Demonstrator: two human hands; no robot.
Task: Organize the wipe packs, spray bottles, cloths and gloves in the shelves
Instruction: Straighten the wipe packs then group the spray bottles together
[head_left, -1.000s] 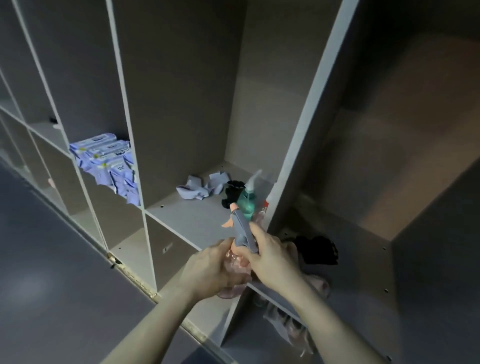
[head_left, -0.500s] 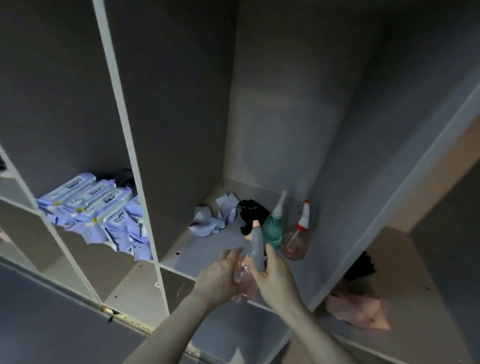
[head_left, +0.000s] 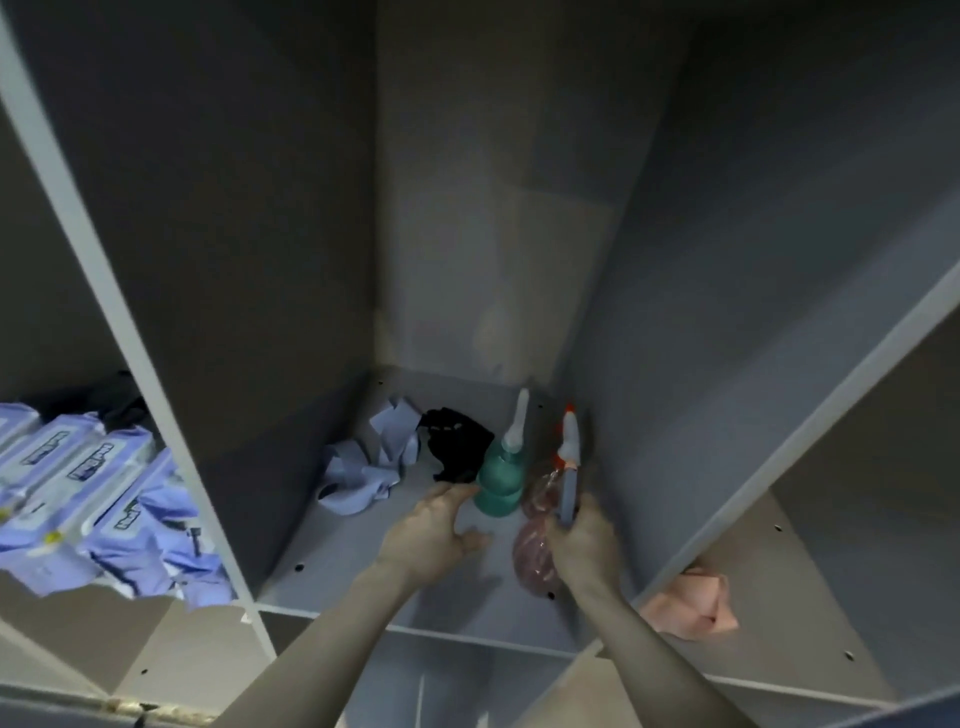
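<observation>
My right hand (head_left: 584, 540) grips a clear pink spray bottle (head_left: 535, 558) by its blue-grey trigger head, low over the middle shelf (head_left: 363, 551) near the right wall. Behind it stand a teal spray bottle (head_left: 500, 480) and a second pink bottle with a red and white nozzle (head_left: 569, 441). My left hand (head_left: 434, 530) reaches toward the teal bottle's base with relaxed fingers and holds nothing. Crumpled blue gloves (head_left: 369, 462) and a black glove (head_left: 457, 441) lie at the back of the same shelf.
Purple wipe packs (head_left: 98, 499) fill the compartment to the left, with something black behind them. A pink cloth (head_left: 691, 605) lies on the lower shelf to the right. Vertical dividers wall the middle compartment on both sides.
Both hands moved forward into the middle compartment. My left hand let go of the pink bottle and went toward the teal bottle; my right hand carried the bottle rightward, beside the other two.
</observation>
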